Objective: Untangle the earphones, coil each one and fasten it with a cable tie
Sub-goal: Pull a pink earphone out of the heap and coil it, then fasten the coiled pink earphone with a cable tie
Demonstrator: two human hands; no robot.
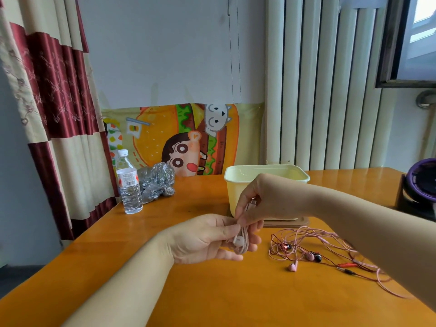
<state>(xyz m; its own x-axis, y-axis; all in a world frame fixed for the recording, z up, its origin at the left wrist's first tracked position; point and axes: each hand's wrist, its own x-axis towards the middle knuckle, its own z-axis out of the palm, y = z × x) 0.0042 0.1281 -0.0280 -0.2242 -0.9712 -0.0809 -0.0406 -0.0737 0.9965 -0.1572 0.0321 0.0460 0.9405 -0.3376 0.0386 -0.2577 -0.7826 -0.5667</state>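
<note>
**2 hands closed on 1 coil**

The left forearm is extended from the lower left, and the left hand (205,239) is held with its palm turned inward. Its fingers are curled round a coiled pink earphone (241,243). The right forearm is brought in from the right edge, with the wrist bent downward. The right hand (254,204) is arched over the left, and the top of the coil is pinched between its thumb and fingertips. The 2 hands are touching.
</note>
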